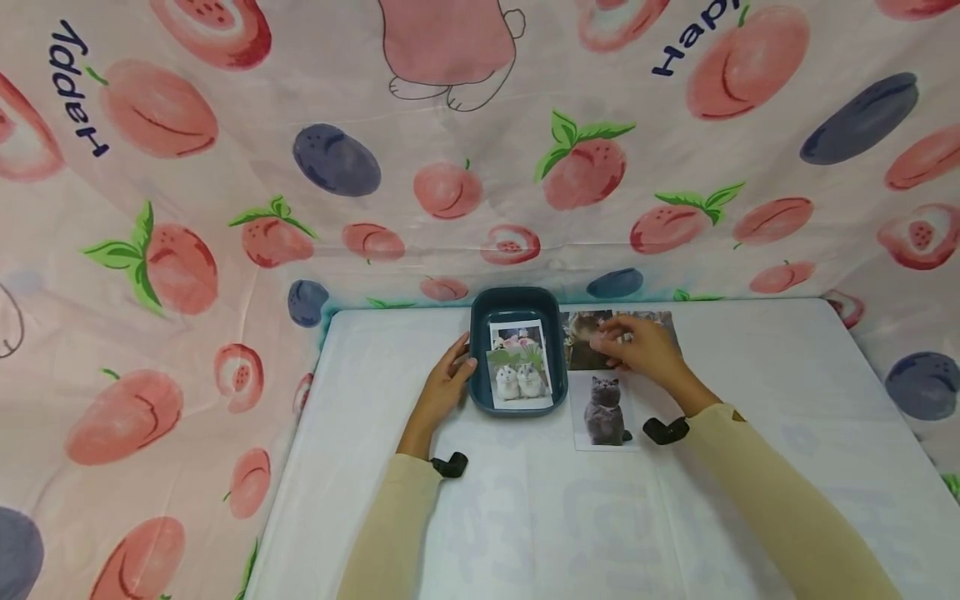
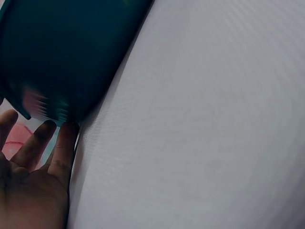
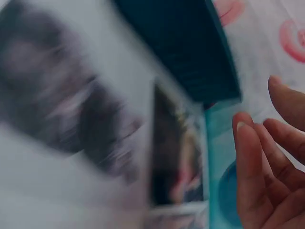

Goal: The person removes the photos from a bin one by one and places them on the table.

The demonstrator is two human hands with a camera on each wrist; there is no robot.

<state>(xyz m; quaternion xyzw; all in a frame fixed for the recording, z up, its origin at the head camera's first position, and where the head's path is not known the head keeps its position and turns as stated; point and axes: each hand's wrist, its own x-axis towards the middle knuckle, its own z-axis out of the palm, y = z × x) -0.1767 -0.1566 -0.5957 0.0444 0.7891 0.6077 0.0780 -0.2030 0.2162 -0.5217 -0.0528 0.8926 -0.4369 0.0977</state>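
Observation:
My left hand [image 1: 444, 383] rests against the left side of a dark teal tray [image 1: 517, 411]; the left wrist view has its straight fingertips touching the tray wall [image 2: 62, 62]. Inside the tray lie two overlapping photo cards, the upper one a photo of two small white furry animals [image 1: 517, 379]. My right hand [image 1: 648, 352] hovers over the photos right of the tray, fingers bent and holding nothing. Beneath it are a dark brownish photo [image 1: 581, 352] and another photo [image 1: 663, 318], partly hidden by the hand. A grey cat photo [image 1: 604, 410] lies nearer me.
Everything stands on a white-covered table [image 1: 525, 517]. Behind it rises a pink fruit-print cloth [image 1: 450, 233], close to the tray's far end. Black wrist devices show at the left cuff [image 1: 450, 465] and right cuff [image 1: 666, 430].

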